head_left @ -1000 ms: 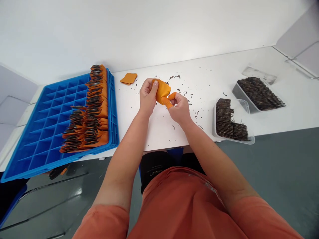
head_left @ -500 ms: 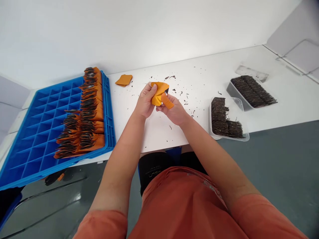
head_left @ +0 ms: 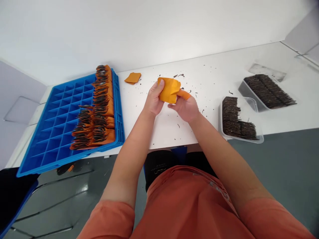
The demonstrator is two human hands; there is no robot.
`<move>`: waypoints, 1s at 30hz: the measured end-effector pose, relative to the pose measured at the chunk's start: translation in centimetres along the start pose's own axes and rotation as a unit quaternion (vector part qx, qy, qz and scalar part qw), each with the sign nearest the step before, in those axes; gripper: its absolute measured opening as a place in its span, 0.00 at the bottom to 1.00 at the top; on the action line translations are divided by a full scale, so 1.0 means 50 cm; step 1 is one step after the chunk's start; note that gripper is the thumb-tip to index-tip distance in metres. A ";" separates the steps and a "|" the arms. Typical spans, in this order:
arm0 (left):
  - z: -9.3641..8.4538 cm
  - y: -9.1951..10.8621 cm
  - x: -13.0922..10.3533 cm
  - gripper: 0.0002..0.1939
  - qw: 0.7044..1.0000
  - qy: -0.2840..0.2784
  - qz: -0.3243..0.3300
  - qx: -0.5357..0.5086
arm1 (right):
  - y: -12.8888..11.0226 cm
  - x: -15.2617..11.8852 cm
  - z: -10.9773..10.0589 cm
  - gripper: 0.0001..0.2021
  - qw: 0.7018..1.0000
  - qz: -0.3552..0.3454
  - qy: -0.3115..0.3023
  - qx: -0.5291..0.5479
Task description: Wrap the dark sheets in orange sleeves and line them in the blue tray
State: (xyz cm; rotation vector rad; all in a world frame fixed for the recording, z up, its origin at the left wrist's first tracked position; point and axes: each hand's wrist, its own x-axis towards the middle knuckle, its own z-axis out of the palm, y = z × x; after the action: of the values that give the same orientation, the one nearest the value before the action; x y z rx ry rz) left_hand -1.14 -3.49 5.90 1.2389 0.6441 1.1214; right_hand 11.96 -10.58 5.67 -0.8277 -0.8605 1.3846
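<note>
My left hand (head_left: 155,101) grips a small orange pouch (head_left: 168,89) by its left side, thumb flat on the front and the other fingers behind. At the pouch's creased right edge is my right hand (head_left: 188,109), its fingers closed about that edge. One right finger wears an orange finger cover (head_left: 184,94); its tip meets the pouch, and I cannot tell whether it reaches inside. A few flat orange pouches (head_left: 133,78) lie on the table to the left. Whatever the held pouch contains is hidden.
On the left, a blue divided crate (head_left: 53,131) holds rows of orange pouches with dark contents (head_left: 103,113). To the right stand two clear tubs of thin dark slices (head_left: 230,116), the farther tub (head_left: 245,93) beside a clear plastic piece (head_left: 267,71). Dark flakes litter the white table (head_left: 169,131).
The pouch has turned so its front faces up more flatly, and the silvery opening no longer shows. My right hand has shifted toward its right edge. The whole view has swung slightly left.
</note>
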 end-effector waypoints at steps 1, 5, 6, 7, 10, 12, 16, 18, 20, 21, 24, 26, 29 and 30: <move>0.001 -0.004 0.003 0.22 1.000 0.024 0.017 0.004 | 0.000 0.001 -0.003 0.20 0.999 -0.010 0.027 -0.014; 0.005 -0.021 0.001 0.18 0.992 0.084 0.066 0.062 | -0.003 0.002 -0.004 0.15 0.991 -0.025 0.086 -0.102; 0.006 -0.024 -0.003 0.18 0.989 0.089 0.078 0.084 | -0.003 0.001 -0.002 0.16 0.989 -0.021 0.095 -0.114; 0.009 -0.026 -0.007 0.17 0.986 0.094 0.090 0.107 | -0.003 0.001 -0.001 0.17 0.987 -0.016 0.104 -0.122; 0.017 -0.028 -0.019 0.16 0.973 0.111 0.121 0.161 | 0.001 0.001 -0.003 0.16 0.978 -0.025 0.131 -0.161; 0.021 -0.026 -0.021 0.16 0.971 0.121 0.122 0.167 | 0.005 0.002 -0.008 0.13 0.970 -0.051 0.146 -0.190; 0.023 -0.023 -0.017 0.16 0.988 0.097 0.071 0.093 | 0.009 0.005 -0.022 0.10 0.965 -0.062 0.154 -0.202; 0.022 -0.021 -0.016 0.16 0.997 0.052 0.033 0.053 | 0.010 0.006 -0.027 0.09 0.968 -0.056 0.152 -0.192; 0.021 -0.020 -0.018 0.18 0.998 0.014 0.023 0.054 | 0.011 0.006 -0.031 0.08 0.970 -0.053 0.148 -0.187; 0.019 -0.020 -0.020 0.19 0.997 0.003 0.028 0.070 | 0.011 0.006 -0.032 0.09 0.970 -0.054 0.146 -0.187; 0.017 -0.018 -0.025 0.24 0.993 -0.013 0.044 0.108 | 0.014 0.006 -0.032 0.11 0.971 -0.068 0.132 -0.185; 0.018 -0.016 -0.027 0.27 0.993 -0.030 0.048 0.107 | 0.015 0.007 -0.031 0.12 0.973 -0.077 0.121 -0.183; 0.023 -0.011 -0.028 0.27 0.989 -0.057 0.065 0.122 | 0.018 0.013 -0.032 0.14 0.973 -0.083 0.134 -0.171; 0.024 -0.011 -0.027 0.27 0.987 -0.061 0.071 0.134 | 0.020 0.016 -0.035 0.16 0.972 -0.085 0.142 -0.165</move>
State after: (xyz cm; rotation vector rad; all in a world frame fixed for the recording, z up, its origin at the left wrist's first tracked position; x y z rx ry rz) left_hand -0.39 -5.15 5.45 1.5926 0.6342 1.0901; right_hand 13.04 -9.74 3.99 -1.1480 -0.9255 0.9566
